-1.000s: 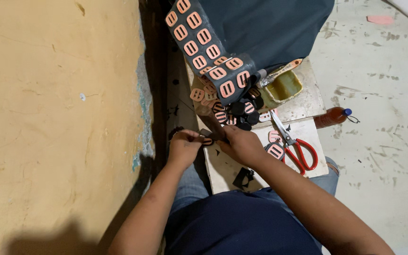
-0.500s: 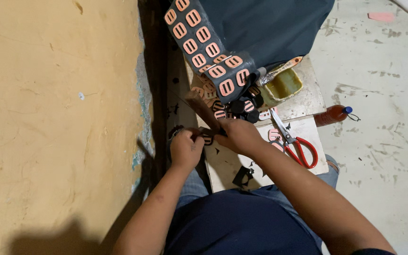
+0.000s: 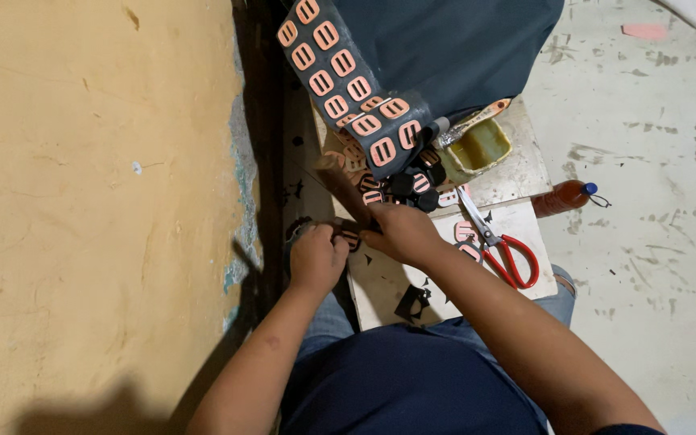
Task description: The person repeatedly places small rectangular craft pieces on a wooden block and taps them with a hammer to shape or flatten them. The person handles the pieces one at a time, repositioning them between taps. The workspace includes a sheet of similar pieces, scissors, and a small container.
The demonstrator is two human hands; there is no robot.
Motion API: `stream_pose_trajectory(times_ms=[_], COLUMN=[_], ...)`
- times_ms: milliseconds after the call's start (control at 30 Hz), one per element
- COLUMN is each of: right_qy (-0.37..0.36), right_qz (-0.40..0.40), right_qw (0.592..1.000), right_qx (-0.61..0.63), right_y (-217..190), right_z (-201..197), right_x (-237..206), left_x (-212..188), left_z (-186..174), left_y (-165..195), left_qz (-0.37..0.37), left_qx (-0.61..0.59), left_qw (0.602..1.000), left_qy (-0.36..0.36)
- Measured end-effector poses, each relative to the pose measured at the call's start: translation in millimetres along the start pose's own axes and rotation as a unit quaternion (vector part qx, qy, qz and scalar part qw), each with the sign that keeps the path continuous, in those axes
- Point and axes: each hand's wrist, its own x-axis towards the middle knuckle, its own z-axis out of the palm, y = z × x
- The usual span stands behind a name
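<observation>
Wooden stick (image 3: 341, 189) slants toward eleven o'clock, gripped at its lower end by right hand (image 3: 400, 234); left hand (image 3: 316, 258) pinches a small buckle piece (image 3: 351, 239) at nine o'clock of it

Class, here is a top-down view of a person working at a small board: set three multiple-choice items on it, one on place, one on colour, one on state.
1. Where do the red-handled scissors lie?
A. on the pale wooden board, beside the right hand
B. on the yellow wall
C. in the yellow tub

2. What colour are the slotted buckle pieces on the dark strip?
A. green
B. orange-pink
C. white

3. How are the scissors?
A. held in the left hand
B. hanging up
C. lying untouched

Key: 1 A, they rest on the board by that hand; 2 B, rows look orange-pink; 3 C, neither hand touches them.
</observation>
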Motion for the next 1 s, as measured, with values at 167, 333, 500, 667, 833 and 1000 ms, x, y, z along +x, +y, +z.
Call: stream_pose_trajectory(times_ms=[167,333,500,667,833,1000], right_qy=[0.029,0.029,0.026,0.011,0.021,0.045], right_qz=[-0.059,-0.035,-0.017,-0.026,-0.061,-0.049], right_qw=[0.998,0.999,0.998,0.999,0.998,0.998], right_qx=[-0.004,-0.002,0.051,-0.015,-0.020,0.002], right_y=[2,4,2,-3,2,7], right_z=[-1,0,-1,-1,-2,-1], right_x=[-9,-21,-13,1,-15,-18], left_x=[-4,-4,-2,-2,-6,-13], left_z=[1,-8,-11,-10,-9,-9], left_y=[1,5,10,8,7,8], left_qz=[-0.009,-0.013,-0.106,-0.014,-0.015,-0.045], left_qx=[-0.014,-0.117,-0.114,-0.126,-0.160,-0.169], left_qw=[1.000,0.993,0.988,0.992,0.986,0.985], left_qy=[-0.004,0.030,-0.018,0.020,0.033,-0.003])
